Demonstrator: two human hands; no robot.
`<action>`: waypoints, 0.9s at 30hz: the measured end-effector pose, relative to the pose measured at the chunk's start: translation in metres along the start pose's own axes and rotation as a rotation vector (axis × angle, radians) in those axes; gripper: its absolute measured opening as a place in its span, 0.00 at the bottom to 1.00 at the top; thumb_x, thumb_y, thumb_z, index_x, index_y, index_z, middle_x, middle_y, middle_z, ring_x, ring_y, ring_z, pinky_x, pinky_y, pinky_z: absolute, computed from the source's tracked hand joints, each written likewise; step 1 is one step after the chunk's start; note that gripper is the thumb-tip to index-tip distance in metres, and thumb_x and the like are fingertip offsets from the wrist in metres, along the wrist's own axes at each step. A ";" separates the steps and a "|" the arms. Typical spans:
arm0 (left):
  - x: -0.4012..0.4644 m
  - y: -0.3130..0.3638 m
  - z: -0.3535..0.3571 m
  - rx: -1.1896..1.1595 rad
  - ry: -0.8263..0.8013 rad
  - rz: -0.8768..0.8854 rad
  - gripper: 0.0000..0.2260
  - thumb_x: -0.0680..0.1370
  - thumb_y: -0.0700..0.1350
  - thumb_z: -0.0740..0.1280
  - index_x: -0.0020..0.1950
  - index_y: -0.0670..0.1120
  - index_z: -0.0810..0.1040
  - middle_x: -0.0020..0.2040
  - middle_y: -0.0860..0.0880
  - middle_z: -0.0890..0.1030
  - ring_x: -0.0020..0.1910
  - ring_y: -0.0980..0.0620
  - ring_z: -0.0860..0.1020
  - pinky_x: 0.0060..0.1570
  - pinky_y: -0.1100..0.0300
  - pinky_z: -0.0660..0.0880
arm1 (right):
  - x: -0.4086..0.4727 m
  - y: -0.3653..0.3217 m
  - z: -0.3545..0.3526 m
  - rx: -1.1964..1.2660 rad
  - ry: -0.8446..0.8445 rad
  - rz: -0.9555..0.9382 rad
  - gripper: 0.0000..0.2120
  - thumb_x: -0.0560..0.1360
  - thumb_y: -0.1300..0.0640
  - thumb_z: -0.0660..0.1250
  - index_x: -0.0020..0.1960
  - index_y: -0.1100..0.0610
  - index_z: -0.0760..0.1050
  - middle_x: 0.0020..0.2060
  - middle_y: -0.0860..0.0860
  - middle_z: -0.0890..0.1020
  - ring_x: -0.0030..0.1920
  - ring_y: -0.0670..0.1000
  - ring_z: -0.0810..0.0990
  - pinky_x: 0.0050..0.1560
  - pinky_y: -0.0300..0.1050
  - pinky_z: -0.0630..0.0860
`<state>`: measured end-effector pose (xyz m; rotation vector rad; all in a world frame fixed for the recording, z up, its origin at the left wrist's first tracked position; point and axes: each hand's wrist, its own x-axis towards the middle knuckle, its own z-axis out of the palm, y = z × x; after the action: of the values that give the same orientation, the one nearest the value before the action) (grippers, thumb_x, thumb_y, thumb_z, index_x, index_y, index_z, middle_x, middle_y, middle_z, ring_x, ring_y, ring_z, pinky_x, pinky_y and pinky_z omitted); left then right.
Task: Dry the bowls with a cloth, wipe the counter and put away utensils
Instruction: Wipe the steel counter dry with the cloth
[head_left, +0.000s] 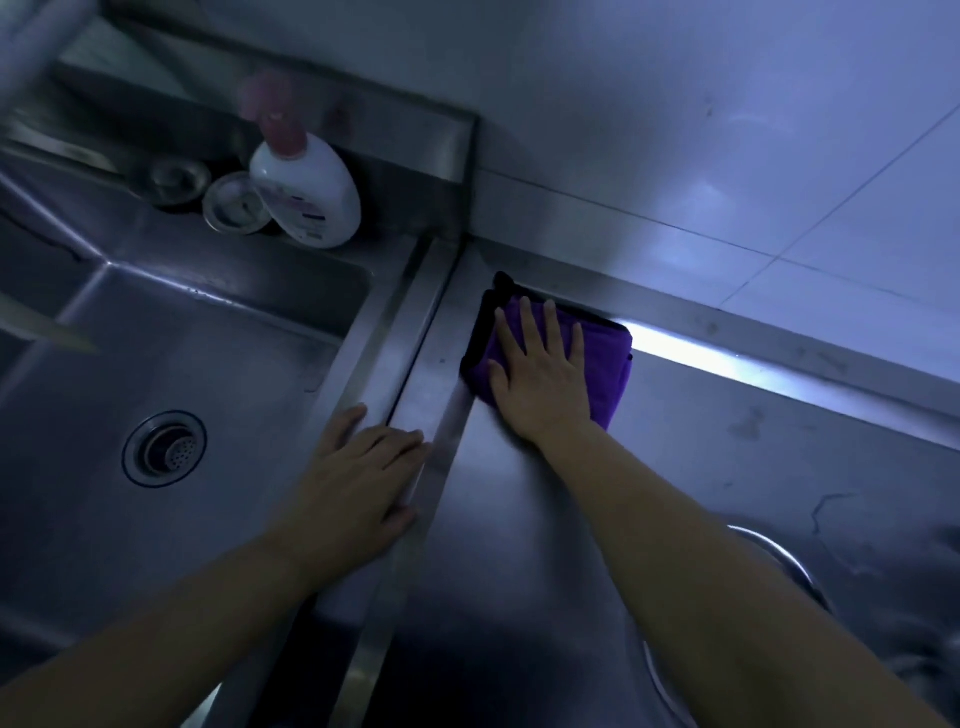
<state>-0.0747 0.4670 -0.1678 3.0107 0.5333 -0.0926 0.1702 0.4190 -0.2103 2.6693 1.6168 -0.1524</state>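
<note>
Here the right hand lies flat, fingers straight and spread, pressing on a folded purple cloth. The cloth is under the palm and shows out on the right and far side of the hand, in the far left corner of the steel counter, near the wall. The left hand rests open on the sink rim, holding nothing. A white bottle stands at the far side of the sink.
</note>
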 end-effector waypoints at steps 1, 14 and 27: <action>0.000 0.001 -0.002 -0.008 -0.003 -0.002 0.29 0.65 0.56 0.73 0.63 0.45 0.78 0.60 0.49 0.79 0.57 0.50 0.78 0.68 0.43 0.58 | -0.006 -0.004 0.000 0.019 -0.005 0.018 0.29 0.79 0.42 0.44 0.78 0.49 0.43 0.78 0.52 0.45 0.77 0.57 0.40 0.74 0.62 0.39; 0.006 0.009 -0.017 -0.022 -0.026 -0.022 0.23 0.68 0.57 0.60 0.56 0.46 0.82 0.56 0.50 0.81 0.53 0.50 0.81 0.67 0.44 0.59 | 0.010 -0.008 0.002 0.065 0.039 -0.028 0.28 0.80 0.43 0.41 0.77 0.49 0.37 0.78 0.53 0.44 0.76 0.55 0.38 0.74 0.61 0.37; 0.007 0.027 -0.028 0.135 -0.109 -0.038 0.24 0.71 0.54 0.57 0.55 0.40 0.82 0.56 0.43 0.82 0.50 0.44 0.81 0.64 0.39 0.65 | -0.021 0.090 -0.003 0.022 0.040 0.080 0.28 0.79 0.39 0.46 0.77 0.44 0.47 0.78 0.50 0.45 0.76 0.56 0.39 0.73 0.58 0.34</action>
<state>-0.0576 0.4469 -0.1384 3.1026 0.5968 -0.3055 0.2404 0.3591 -0.2083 2.7654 1.5250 -0.1164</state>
